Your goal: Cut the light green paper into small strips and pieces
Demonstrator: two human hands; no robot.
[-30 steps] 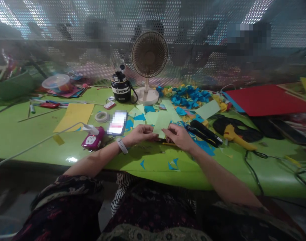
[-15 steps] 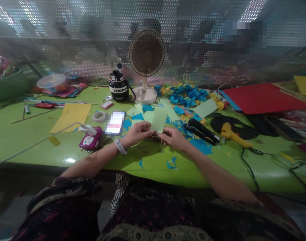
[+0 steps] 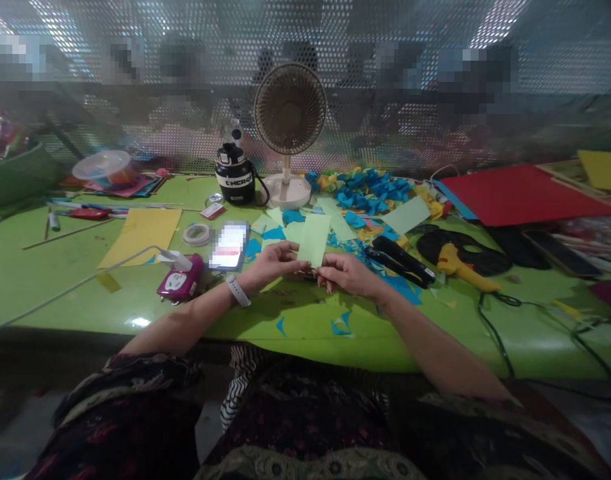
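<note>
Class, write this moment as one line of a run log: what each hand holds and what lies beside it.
left hand: holds pale green paper strip | right hand: holds same strip | beside: black stapler, smartphone

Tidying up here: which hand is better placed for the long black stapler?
Probably the right hand: it sits nearer the long black stapler, whereas the left hand lies beyond the pale green paper strip.

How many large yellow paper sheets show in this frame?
2. One yellow sheet lies flat on the green table, left of the phone; the other yellow sheet sits at the far right, beyond the red sheet. Others could be hidden beneath the piles.
</note>
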